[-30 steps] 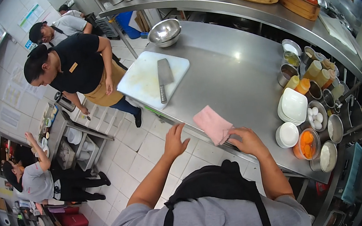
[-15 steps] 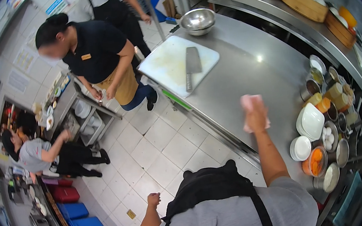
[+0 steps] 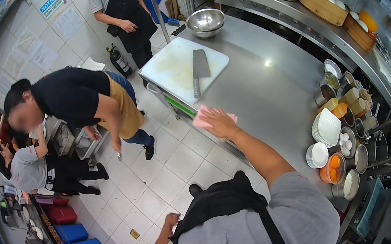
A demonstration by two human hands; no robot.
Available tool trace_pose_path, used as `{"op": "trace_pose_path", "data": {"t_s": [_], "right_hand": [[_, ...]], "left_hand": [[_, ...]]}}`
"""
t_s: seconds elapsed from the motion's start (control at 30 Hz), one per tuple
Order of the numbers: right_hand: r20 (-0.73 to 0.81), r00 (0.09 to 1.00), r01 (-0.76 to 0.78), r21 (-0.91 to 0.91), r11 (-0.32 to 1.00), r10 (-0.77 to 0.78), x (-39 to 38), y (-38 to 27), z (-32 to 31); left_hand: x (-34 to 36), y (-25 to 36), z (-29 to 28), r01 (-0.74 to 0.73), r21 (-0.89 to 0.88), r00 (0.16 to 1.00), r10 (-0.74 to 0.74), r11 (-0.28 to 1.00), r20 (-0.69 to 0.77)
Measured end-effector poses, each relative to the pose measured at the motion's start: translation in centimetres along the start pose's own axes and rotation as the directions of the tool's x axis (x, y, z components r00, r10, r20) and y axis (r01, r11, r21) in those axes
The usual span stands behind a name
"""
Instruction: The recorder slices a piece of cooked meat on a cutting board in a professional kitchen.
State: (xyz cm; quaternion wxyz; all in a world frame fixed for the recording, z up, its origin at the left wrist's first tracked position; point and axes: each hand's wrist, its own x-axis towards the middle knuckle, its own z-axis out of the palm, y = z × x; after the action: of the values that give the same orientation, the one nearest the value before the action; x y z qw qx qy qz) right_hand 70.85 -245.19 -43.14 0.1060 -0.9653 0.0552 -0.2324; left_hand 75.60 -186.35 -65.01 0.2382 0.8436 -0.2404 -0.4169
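Note:
My right hand [image 3: 221, 122] presses down on a folded pink cloth [image 3: 201, 120] at the front edge of the steel table [image 3: 260, 94]. Its fingers lie over the cloth. Just beyond it, a white cutting board [image 3: 169, 66] carries a cleaver [image 3: 200, 65] lying flat, handle toward me. My left hand [image 3: 172, 219] hangs low beside my black apron, over the tiled floor, away from the table. Its fingers are curled, and I see nothing in them.
Stacked steel bowls [image 3: 205, 21] stand behind the board. Along the right are white dishes [image 3: 326, 128], eggs [image 3: 346, 141], sauce bottles [image 3: 348, 97] and an orange-filled tub [image 3: 333, 169]. A co-worker in a tan apron [image 3: 123, 106] bends at the left; others stand farther off.
My right hand has slid the cloth leftward and away from me, to the table's front edge. The tan-aproned co-worker has moved left and bent down. My left hand stays low.

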Motion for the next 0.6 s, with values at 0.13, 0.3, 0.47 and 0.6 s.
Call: {"op": "trace_pose_path", "data": {"t_s": [0.13, 0.3, 0.47, 0.6], "right_hand": [[0.125, 0.966, -0.230, 0.001, 0.973, 0.228, -5.8, 1.4, -2.7], [-0.090, 0.644, -0.754, -0.249, 0.608, 0.760, -13.9, 9.6, -6.2], [-0.194, 0.431, -0.892, -0.240, 0.383, 0.881, -17.0, 15.8, -7.7], [-0.388, 0.173, -0.971, -0.222, 0.090, 0.905, -14.2, 18.0, -7.4]], "left_hand": [[5.1, 3.0, -3.7, 0.250, -0.315, 0.922, -0.324, 0.916, -0.211], [8.5, 8.5, -7.9, 0.124, -0.391, 0.914, -0.259, 0.912, -0.313], [6.7, 7.3, -5.1, 0.201, -0.318, 0.945, -0.269, 0.927, -0.187], [3.1, 6.1, -3.1, 0.263, -0.247, 0.953, -0.291, 0.932, -0.083]]}}
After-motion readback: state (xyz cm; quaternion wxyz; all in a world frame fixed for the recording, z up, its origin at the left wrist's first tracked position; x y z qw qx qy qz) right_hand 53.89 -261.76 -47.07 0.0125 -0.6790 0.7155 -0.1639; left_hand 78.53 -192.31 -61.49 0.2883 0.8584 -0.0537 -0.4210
